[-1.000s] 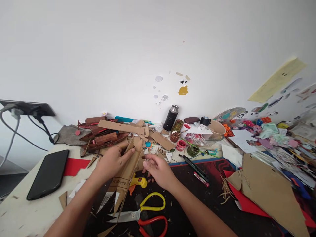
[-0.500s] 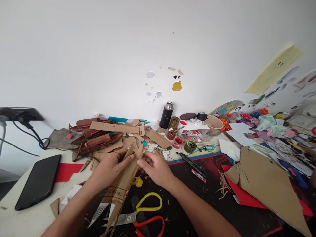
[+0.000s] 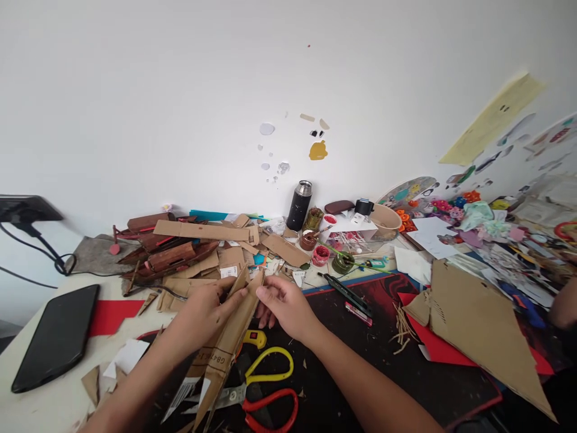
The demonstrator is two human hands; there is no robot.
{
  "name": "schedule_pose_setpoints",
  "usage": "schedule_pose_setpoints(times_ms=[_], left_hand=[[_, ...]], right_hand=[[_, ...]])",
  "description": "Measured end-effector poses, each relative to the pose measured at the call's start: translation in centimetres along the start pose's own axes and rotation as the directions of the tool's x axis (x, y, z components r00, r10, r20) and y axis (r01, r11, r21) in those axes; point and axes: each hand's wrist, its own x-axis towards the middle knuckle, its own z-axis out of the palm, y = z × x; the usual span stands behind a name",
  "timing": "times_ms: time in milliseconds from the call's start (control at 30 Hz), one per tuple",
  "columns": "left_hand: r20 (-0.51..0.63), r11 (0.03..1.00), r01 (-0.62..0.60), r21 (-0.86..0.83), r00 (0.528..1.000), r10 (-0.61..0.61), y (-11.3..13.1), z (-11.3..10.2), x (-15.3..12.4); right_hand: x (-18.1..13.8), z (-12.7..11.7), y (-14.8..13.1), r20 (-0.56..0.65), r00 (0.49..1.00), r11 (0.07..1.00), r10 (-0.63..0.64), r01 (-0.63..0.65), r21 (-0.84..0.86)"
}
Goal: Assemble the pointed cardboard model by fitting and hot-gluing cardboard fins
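A long folded strip of brown cardboard (image 3: 225, 343) with a printed label slants from the desk's front edge up to my hands. My left hand (image 3: 205, 310) grips its upper left side, fingers closed on the fold. My right hand (image 3: 282, 304) pinches the top right edge of the same strip between thumb and fingers. Just under the strip lie scissors with one yellow and one red handle (image 3: 265, 385) and a small yellow tool (image 3: 255, 338).
A black phone (image 3: 51, 337) on red paper at left. Cardboard scraps and brown model boats (image 3: 171, 252) pile up behind my hands. Flask (image 3: 299, 205), paint pots, black cutter (image 3: 347, 293) mid-right. Large cardboard sheet (image 3: 478, 325) at right. Another person's arm (image 3: 563, 304) shows at the right edge.
My right hand, open and apart from the strip a second ago, has moved left and closed on its top edge. The camera has shifted a little to the right and up.
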Motion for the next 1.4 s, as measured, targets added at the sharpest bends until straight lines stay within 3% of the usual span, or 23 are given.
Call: schedule_pose_setpoints(times_ms=[267,667,1067,1400], left_hand=[[-0.120,0.995,0.015,-0.098,0.992,-0.027,-0.4,-0.7,0.0],[-0.235,0.996,0.082,0.020,0.969,-0.075,-1.3,-0.7,0.2],[-0.198,0.926,0.190,0.326,0.972,-0.129,-1.6,0.6,0.2],[-0.174,0.901,0.161,0.404,0.980,-0.097,-1.6,2.2,0.9]], right_hand=[[1.5,0.9,0.2,-0.130,0.991,0.998,-0.013,0.021,0.055],[3.2,1.9,0.7,-0.122,0.992,0.993,-0.021,0.036,0.116],[3.3,1.7,1.9,-0.080,0.997,0.987,0.008,0.005,0.161],[2.4,1.2,2.5,-0.118,0.993,0.992,-0.011,0.027,0.127]])
